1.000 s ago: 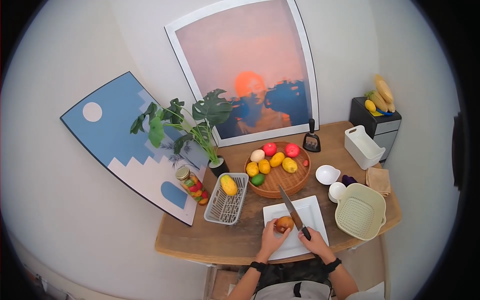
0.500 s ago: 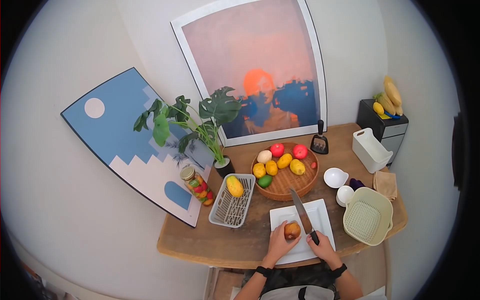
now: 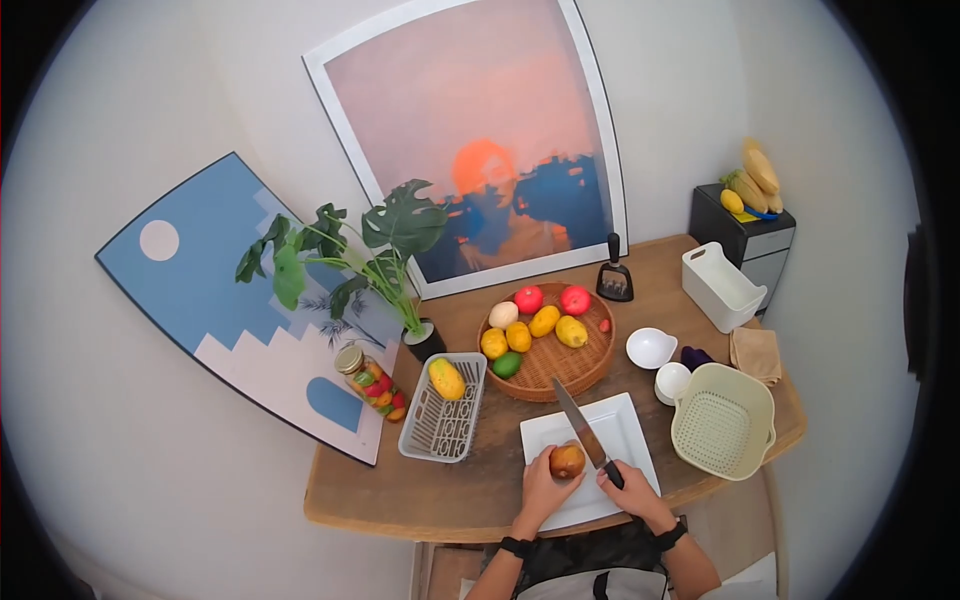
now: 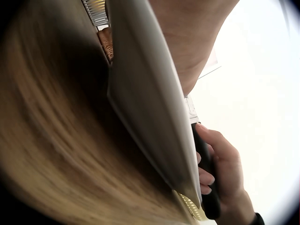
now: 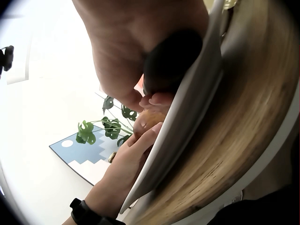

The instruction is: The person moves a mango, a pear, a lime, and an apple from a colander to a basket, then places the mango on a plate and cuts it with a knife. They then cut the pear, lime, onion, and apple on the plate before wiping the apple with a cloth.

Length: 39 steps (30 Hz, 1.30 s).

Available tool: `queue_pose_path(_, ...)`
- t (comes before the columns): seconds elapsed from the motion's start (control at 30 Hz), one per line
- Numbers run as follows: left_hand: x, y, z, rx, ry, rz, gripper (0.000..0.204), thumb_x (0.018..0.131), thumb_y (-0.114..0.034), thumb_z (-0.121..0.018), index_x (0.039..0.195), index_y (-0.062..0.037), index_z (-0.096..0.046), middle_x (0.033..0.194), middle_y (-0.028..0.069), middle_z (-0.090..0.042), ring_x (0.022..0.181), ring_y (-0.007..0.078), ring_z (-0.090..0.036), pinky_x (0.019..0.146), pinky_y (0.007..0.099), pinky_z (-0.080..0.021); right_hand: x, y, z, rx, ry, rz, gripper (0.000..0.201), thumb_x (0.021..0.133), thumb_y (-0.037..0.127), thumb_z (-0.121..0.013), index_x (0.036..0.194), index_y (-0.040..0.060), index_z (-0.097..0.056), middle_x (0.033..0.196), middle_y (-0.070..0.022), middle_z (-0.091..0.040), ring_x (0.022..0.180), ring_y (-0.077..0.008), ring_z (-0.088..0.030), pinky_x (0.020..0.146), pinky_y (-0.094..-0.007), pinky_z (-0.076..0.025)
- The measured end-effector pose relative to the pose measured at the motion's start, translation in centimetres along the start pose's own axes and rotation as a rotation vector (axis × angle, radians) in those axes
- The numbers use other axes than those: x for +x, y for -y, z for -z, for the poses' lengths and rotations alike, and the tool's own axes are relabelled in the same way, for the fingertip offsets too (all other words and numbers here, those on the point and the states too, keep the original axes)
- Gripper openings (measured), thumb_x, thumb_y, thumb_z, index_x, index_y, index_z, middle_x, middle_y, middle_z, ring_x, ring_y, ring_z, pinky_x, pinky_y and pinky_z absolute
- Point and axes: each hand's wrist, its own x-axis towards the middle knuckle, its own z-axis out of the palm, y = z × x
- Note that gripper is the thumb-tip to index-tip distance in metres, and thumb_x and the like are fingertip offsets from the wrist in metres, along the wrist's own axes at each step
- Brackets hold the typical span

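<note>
A brown round fruit rests over the white square plate, held by the left hand with fingers and thumb around its sides. The right hand grips the black handle of a large knife, its blade angled up and left, beside the fruit and apart from it. In the right wrist view the left hand curls around the fruit, and the right hand wraps the black handle. The left wrist view shows the right hand closed on that handle.
Behind the plate, a wicker tray holds several fruits. Left of it stand a grey basket with a yellow fruit, a jar and a potted plant. To the right are white bowls, a cream basket and a cloth.
The head view has shifted a little. Both hands keep their holds on the fruit and the knife, with little visible movement over the plate.
</note>
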Motion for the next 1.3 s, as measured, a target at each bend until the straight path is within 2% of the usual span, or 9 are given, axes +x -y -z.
queue_pose_path(0.2, -0.5, -0.2, 0.2, 0.011, -0.041, -0.034, 0.079, 0.073, -0.037, -0.087, 0.133, 0.0006, -0.052, 0.121, 0.0203, -0.064, 0.113, 0.0381, -0.060, 0.097, 0.0453, -0.044, 0.2, 0.6, 0.3, -0.063, 0.054, -0.060, 0.023, 0.094, 0.021, -0.067, 0.100, -0.0012, -0.064, 0.077, -0.0139, -0.067, 0.071, -0.0199, -0.065, 0.069, -0.0330, -0.052)
queue_pose_path(0.3, -0.3, 0.1, 0.1, 0.026, -0.013, -0.023, 0.081, 0.072, -0.037, -0.088, 0.134, 0.0012, -0.051, 0.122, 0.0205, -0.063, 0.113, 0.0379, -0.061, 0.098, 0.0453, -0.045, -0.1, 0.0, 0.0, -0.026, -0.031, -0.009, 0.023, 0.094, 0.022, -0.067, 0.100, -0.0008, -0.065, 0.078, -0.0134, -0.067, 0.071, -0.0197, -0.065, 0.069, -0.0333, -0.052)
queue_pose_path(0.33, -0.2, 0.0, 0.2, 0.028, -0.009, -0.013, 0.081, 0.072, -0.037, -0.088, 0.134, 0.0010, -0.051, 0.123, 0.0204, -0.063, 0.113, 0.0379, -0.061, 0.098, 0.0454, -0.045, 0.1, -0.1, 0.0, -0.004, 0.002, -0.033, 0.025, 0.095, 0.023, -0.067, 0.102, -0.0009, -0.065, 0.078, -0.0098, -0.065, 0.071, -0.0136, -0.059, 0.067, -0.0302, -0.049)
queue_pose_path(0.6, -0.4, 0.0, 0.1, 0.025, -0.027, -0.037, 0.080, 0.074, -0.036, -0.087, 0.134, 0.0012, -0.050, 0.119, 0.0206, -0.064, 0.109, 0.0380, -0.060, 0.096, 0.0461, -0.043, 0.2, -0.9, -0.3, -0.029, 0.004, -0.026, 0.019, 0.094, 0.017, -0.066, 0.100, -0.0008, -0.063, 0.079, -0.0089, -0.066, 0.072, -0.0134, -0.060, 0.069, -0.0302, -0.050)
queue_pose_path(0.7, -0.3, 0.0, 0.1, 0.013, -0.029, -0.036, 0.080, 0.074, -0.036, -0.087, 0.134, 0.0012, -0.050, 0.119, 0.0203, -0.064, 0.109, 0.0379, -0.060, 0.096, 0.0462, -0.043, 0.3, -1.4, -0.2, -0.037, 0.019, -0.027, 0.019, 0.093, 0.018, -0.065, 0.099, 0.0003, -0.063, 0.078, -0.0138, -0.067, 0.070, -0.0228, -0.065, 0.068, -0.0341, -0.052)
queue_pose_path(0.93, -0.5, 0.0, 0.1, 0.008, -0.044, -0.032, 0.080, 0.071, -0.034, -0.090, 0.134, -0.0009, -0.052, 0.120, 0.0182, -0.065, 0.111, 0.0379, -0.061, 0.096, 0.0461, -0.045, 0.4, -1.6, -0.4, -0.067, 0.009, -0.047, 0.020, 0.093, 0.019, -0.066, 0.100, 0.0007, -0.063, 0.079, -0.0132, -0.067, 0.070, -0.0203, -0.063, 0.069, -0.0341, -0.051)
queue_pose_path(1.03, -0.5, 0.0, 0.1, 0.017, -0.046, -0.031, 0.081, 0.071, -0.033, -0.090, 0.134, -0.0008, -0.052, 0.118, 0.0193, -0.065, 0.110, 0.0379, -0.061, 0.096, 0.0462, -0.045, 0.0, -1.6, -0.5, -0.009, -0.023, 0.010, 0.022, 0.095, 0.021, -0.065, 0.102, 0.0006, -0.063, 0.079, -0.0134, -0.066, 0.070, -0.0201, -0.062, 0.069, -0.0344, -0.051)
queue_pose_path(1.2, -0.6, 0.1, -0.1, 0.008, -0.065, -0.046, 0.085, 0.073, -0.035, -0.088, 0.138, 0.0023, -0.046, 0.120, 0.0231, -0.063, 0.111, 0.0391, -0.060, 0.097, 0.0467, -0.043, 0.3, -2.1, -0.4, -0.040, 0.009, -0.033, 0.023, 0.095, 0.022, -0.066, 0.104, 0.0009, -0.063, 0.082, -0.0128, -0.067, 0.075, -0.0201, -0.064, 0.072, -0.0334, -0.051)
queue_pose_path(1.3, -0.6, 0.2, -0.1, 0.015, -0.070, -0.053, 0.085, 0.073, -0.035, -0.088, 0.137, 0.0024, -0.047, 0.120, 0.0231, -0.063, 0.111, 0.0390, -0.060, 0.098, 0.0467, -0.043, 0.1, -1.7, -0.3, -0.007, 0.026, -0.014, 0.021, 0.095, 0.019, -0.067, 0.104, 0.0007, -0.063, 0.086, -0.0093, -0.068, 0.079, -0.0155, -0.063, 0.076, -0.0306, -0.051)
